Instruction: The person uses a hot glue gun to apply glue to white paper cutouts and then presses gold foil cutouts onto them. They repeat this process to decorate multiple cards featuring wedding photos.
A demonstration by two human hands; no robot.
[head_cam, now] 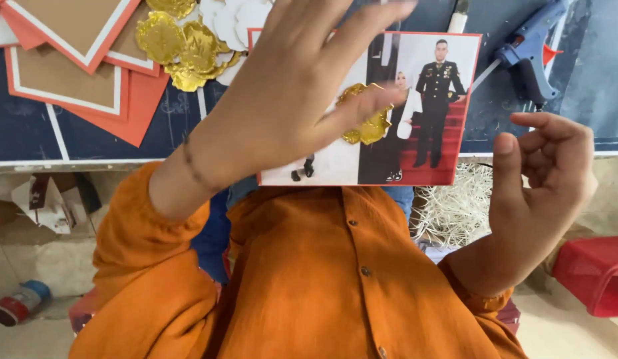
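While left hand (pixel 289 100) spreads over photo (pixel 415 133), right hand (pixel 548 179) curls.

Red-bordered photo card (pixel 415 113), gold paper flower (pixel 367 126) on it

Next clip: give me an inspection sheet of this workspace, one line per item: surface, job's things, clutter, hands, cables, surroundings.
Surface: dark blue board with white lines.
Job's things: red-edged photo card with a gold foil flower on it.
Clutter: more gold foil flowers, white cut-outs, red and tan card frames, blue glue gun.
Hands: left hand spread over the card, fingertips at the gold flower; right hand open beside the card's edge, holding nothing.
Cables: nothing seen.
Surroundings: orange sleeves and shirt, pale shredded filler, red plastic stool, paper scraps on the floor.
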